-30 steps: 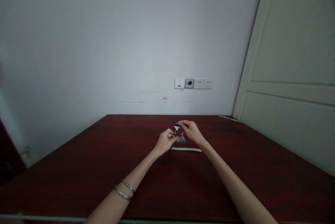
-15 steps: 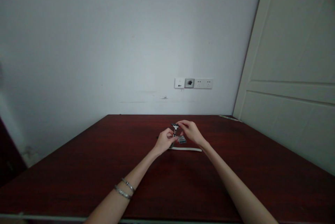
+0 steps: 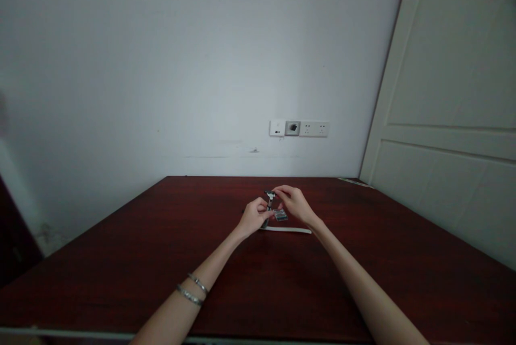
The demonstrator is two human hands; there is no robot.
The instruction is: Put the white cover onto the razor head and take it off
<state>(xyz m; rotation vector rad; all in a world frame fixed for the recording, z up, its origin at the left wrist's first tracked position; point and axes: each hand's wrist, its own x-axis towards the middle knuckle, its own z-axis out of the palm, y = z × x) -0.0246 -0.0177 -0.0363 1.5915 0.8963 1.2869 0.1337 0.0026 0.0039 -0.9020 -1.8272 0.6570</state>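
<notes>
Razor (image 3: 270, 202) barely moved; L hand (image 3: 252, 217) holding, R fingers (image 3: 279, 189) at top; any txt unreadable.

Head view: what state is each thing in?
T-shaped tool: held near upright
Left hand: closed around its lower part
Right hand: pinching its top
Clear case: on the table, open or shut unclear
White strip: lying on the table
White double socket: nothing plugged in
Two bracelets: worn on the left forearm

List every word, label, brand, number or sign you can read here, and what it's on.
No readable text anywhere.
T-headed item in the hands: too small to tell.
Clear case: too small and blurred.
White strip: no legible marking.
Wall sockets: any print too small.
</notes>
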